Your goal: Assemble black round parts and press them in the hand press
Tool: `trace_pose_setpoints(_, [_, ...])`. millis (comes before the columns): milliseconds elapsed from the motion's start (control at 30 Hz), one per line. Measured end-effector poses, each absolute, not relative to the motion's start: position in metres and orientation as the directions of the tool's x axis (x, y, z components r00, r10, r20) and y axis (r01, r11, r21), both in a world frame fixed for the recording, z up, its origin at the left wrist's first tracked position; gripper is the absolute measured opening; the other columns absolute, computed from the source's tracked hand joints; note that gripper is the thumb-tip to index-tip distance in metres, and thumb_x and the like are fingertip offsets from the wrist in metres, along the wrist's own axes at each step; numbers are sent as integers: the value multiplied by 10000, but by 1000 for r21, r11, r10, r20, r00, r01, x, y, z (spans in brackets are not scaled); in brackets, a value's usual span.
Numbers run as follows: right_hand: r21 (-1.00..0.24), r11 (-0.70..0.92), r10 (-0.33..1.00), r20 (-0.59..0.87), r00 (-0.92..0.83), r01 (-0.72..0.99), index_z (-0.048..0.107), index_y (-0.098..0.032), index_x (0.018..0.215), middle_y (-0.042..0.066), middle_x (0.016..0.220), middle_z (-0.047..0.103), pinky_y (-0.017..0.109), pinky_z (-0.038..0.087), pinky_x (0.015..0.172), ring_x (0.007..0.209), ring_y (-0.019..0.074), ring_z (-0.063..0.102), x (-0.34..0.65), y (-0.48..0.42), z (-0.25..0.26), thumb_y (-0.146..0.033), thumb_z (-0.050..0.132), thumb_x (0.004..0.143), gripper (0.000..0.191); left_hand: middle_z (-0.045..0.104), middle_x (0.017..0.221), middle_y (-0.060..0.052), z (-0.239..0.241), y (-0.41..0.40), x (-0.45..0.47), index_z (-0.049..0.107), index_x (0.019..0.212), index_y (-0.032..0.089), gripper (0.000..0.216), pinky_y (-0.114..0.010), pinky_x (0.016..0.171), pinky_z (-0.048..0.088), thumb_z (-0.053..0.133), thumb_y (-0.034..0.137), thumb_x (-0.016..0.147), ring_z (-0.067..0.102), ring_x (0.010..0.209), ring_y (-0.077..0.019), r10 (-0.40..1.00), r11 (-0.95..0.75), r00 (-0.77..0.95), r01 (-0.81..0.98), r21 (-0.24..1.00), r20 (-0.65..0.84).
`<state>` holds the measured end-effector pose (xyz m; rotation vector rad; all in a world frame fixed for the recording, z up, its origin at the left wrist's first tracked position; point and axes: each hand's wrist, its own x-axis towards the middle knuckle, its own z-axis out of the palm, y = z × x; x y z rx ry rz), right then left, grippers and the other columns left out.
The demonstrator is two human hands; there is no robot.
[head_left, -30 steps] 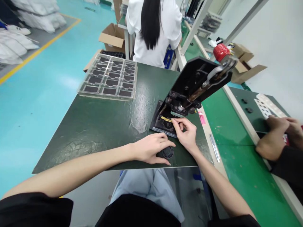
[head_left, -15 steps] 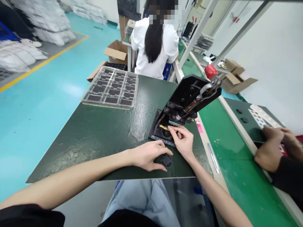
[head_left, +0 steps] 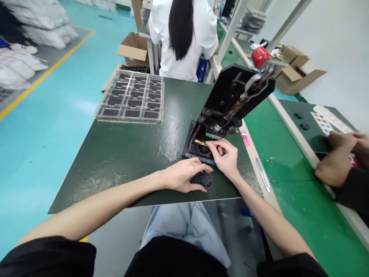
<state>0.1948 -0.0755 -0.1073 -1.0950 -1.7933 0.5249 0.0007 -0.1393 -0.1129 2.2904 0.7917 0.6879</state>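
Note:
My left hand (head_left: 183,176) rests on the dark green table mat (head_left: 123,154), its thumb and fingers curled round a small round black part (head_left: 205,180). My right hand (head_left: 226,156) pinches a thin yellow strip (head_left: 200,142) over the black fixture base (head_left: 193,150) of a hand press (head_left: 233,96). The press lever with its red knob (head_left: 258,57) stands raised.
A clear tray of black parts (head_left: 132,98) lies at the mat's far left. A person in white sits beyond the table, back turned. Another person's hands (head_left: 340,156) work at the right by a green conveyor (head_left: 282,154). Cardboard boxes stand behind.
Only the camera view has shifted a little. Both hands stay at the press base and the round part.

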Motion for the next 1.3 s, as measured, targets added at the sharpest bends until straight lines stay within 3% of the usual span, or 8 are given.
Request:
trace_pose_setpoints(367, [-739, 493, 862, 486, -144, 459, 791, -191, 845, 12, 680, 636, 285, 355, 509, 522, 111, 403, 192, -74, -107, -378, 682, 925, 231, 733, 1200, -115, -111, -139, 2, 616, 1315, 186, 570, -375, 983, 580, 835, 419, 844, 696, 1137, -258, 699, -625, 673, 410, 664, 243])
trace_pose_setpoints(567, [-881, 365, 919, 392, 31, 301, 630, -198, 787, -3, 650, 584, 264, 396, 513, 557, 124, 498, 203, -94, -106, -524, 668, 931, 358, 762, 1194, -89, -110, -140, 4, 575, 1305, 182, 578, -376, 988, 573, 842, 405, 843, 686, 1167, -250, 718, -586, 657, 393, 708, 230])
trace_pose_setpoints(800, [-847, 351, 930, 264, -257, 400, 639, -198, 799, -31, 651, 506, 250, 393, 519, 538, 103, 461, 233, -156, -106, -369, 627, 996, 261, 771, 1219, -68, -113, -144, 7, 517, 1311, 214, 633, -410, 978, 557, 863, 417, 821, 676, 1214, -287, 768, -516, 613, 425, 744, 182])
trace_pose_setpoints(1000, [-784, 422, 899, 298, -322, 454, 632, -190, 799, -43, 674, 477, 231, 316, 477, 517, 78, 406, 230, -158, -107, -240, 619, 994, 202, 764, 1216, -78, -114, -146, 9, 502, 1309, 213, 638, -399, 964, 555, 863, 411, 822, 684, 1218, -299, 793, -481, 590, 450, 753, 153])
trace_pose_setpoints(1300, [-697, 543, 835, 387, -392, 469, 558, -196, 810, -44, 701, 432, 234, 319, 533, 579, 92, 421, 229, -159, -109, -146, 576, 1003, 200, 761, 1210, -81, -111, -147, 8, 517, 1280, 208, 594, -383, 948, 564, 852, 409, 832, 704, 1164, -289, 789, -486, 595, 456, 745, 151])
